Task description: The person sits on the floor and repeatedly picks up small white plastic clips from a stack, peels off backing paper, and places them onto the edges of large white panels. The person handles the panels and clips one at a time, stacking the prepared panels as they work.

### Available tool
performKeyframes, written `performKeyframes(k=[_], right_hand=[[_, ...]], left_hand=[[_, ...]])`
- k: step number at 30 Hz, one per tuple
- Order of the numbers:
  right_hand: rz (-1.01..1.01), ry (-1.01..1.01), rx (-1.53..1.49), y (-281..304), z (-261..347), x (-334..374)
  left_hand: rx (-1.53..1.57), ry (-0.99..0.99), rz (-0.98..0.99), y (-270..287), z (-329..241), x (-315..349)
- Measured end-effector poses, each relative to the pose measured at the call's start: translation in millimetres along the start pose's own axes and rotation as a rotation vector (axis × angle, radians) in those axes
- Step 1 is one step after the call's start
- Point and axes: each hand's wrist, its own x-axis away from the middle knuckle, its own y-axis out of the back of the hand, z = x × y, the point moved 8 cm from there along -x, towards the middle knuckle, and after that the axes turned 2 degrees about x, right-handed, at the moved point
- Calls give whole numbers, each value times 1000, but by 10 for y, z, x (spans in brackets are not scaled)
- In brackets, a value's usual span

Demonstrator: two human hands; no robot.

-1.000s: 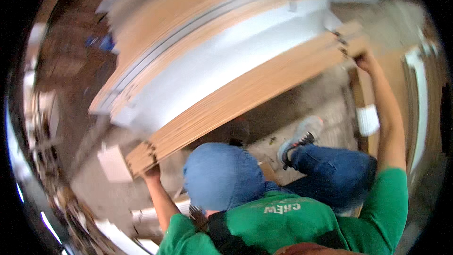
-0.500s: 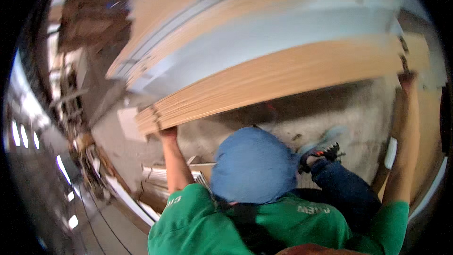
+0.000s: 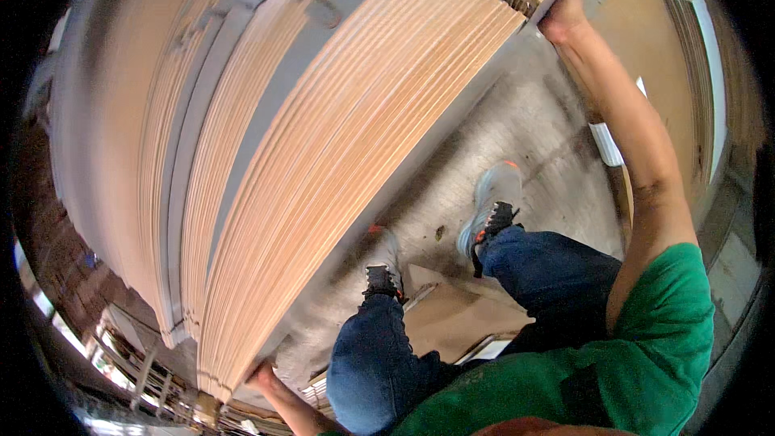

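Observation:
I carry a thick stack of flat brown cardboard sheets (image 3: 339, 137) in front of me, its edges facing me and running from lower left to upper right. My left hand (image 3: 262, 375) grips the stack's lower left end from below. My right hand (image 3: 563, 18) holds the upper right end, arm stretched out. A grey-faced sheet (image 3: 266, 113) lies among the brown ones. Both hands are partly hidden by the sheets.
Below the stack are my legs in blue jeans and grey shoes (image 3: 492, 210) on a concrete floor (image 3: 533, 137). A loose cardboard piece (image 3: 456, 319) lies by my feet. More flat cardboard (image 3: 646, 56) stands at the right; metal racks (image 3: 137, 363) show at lower left.
The stack has swung from nearly level to a steep diagonal, its right end up. Both hands keep their grip on its ends. The blue cap has left the view.

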Motion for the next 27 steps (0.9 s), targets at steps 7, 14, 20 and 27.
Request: performKeyframes(k=[7,14,20,27], right_hand=[[34,-32,-74,567,569,545],[-330,-27,-5,996,1740,2167],[-534,-54,51,2114,2900,3877],[-604,-234,-153,3478,3425,6571]], left_hand=[[-108,-86,-35,-937,-951,1182],[-214,-12,71,-1318,-1967,1393],[-488,102,567,-2494,-2189,2391],[-763,183,968,-2861,-2203,4601]])
